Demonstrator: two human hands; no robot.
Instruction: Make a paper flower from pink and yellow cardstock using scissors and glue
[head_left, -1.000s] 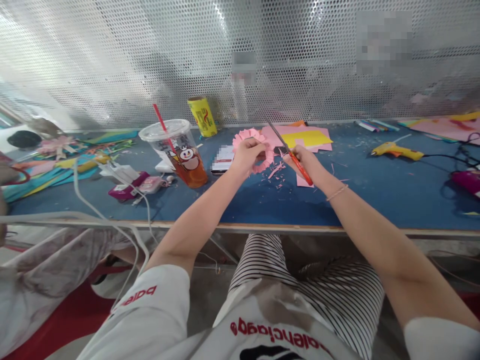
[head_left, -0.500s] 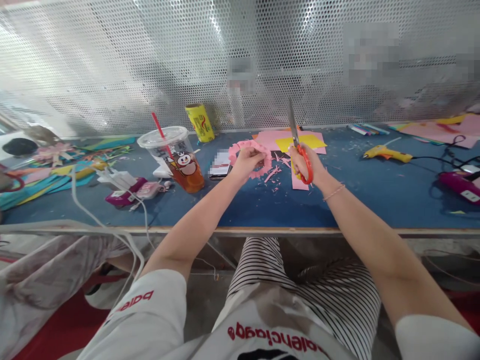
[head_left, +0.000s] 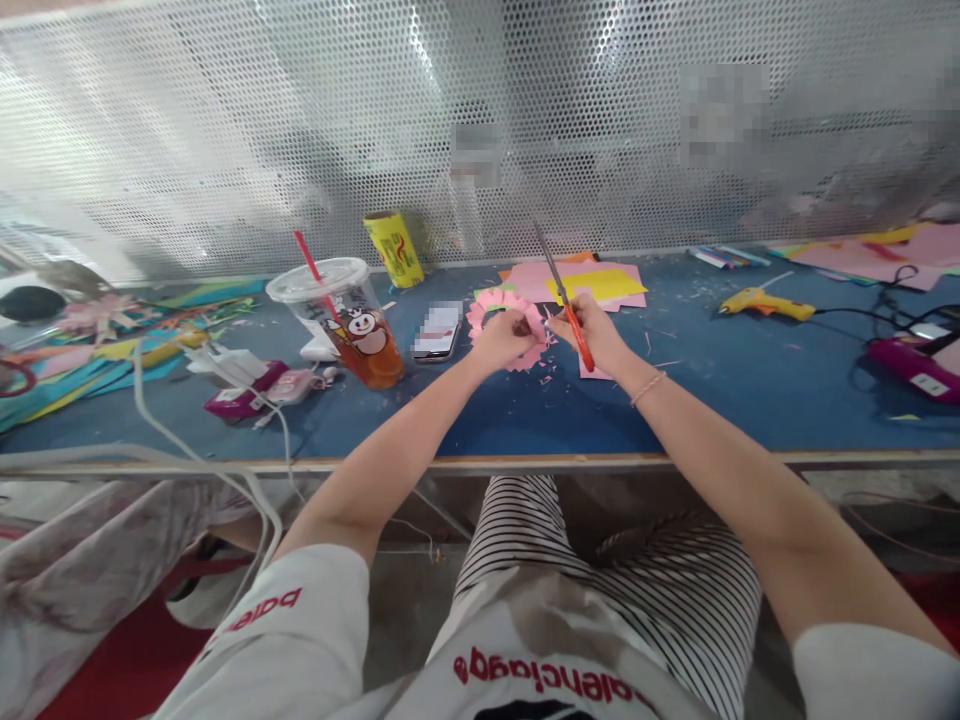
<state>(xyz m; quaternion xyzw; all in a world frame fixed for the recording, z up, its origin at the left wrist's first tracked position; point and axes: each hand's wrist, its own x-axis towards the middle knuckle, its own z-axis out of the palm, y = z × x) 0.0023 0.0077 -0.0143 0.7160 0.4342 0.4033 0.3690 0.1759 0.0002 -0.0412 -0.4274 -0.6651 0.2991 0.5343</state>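
Fingers of the left hand [head_left: 501, 342]: bent and pinched together on the right side of 1 pink paper ring [head_left: 489, 303], scalloped at its outer edge, held above the tabletop [head_left: 540, 425] at centre. Fingers of the right hand [head_left: 594, 325]: closed around the handles of 1 pair of scissors [head_left: 562, 294], orange-red, blades pointing up and away; whether the blades are parted cannot be told. Right thumb and forefinger close to the ring's right edge; contact unclear.

Beneath and just beside the ring: pink paper scraps [head_left: 547, 379], loose. Behind the hands: 1 yellow sheet [head_left: 611, 288], lying over pink sheets [head_left: 536, 276]. Left of the ring: 1 phone [head_left: 436, 335], flat. Farther left: 1 clear lidded cup [head_left: 364, 335], amber drink inside, 1 red straw [head_left: 312, 263] through the lid. Behind the cup: 1 yellow tube [head_left: 396, 252], leaning slightly.

Left end: 1 purple power strip [head_left: 244, 395] with white plugs; coloured paper strips [head_left: 94, 372], heaped. Right end: 1 yellow glue gun [head_left: 769, 302], on its side, black cord attached. Backing: 1 perforated panel [head_left: 300, 130], along the tabletop's far edge.
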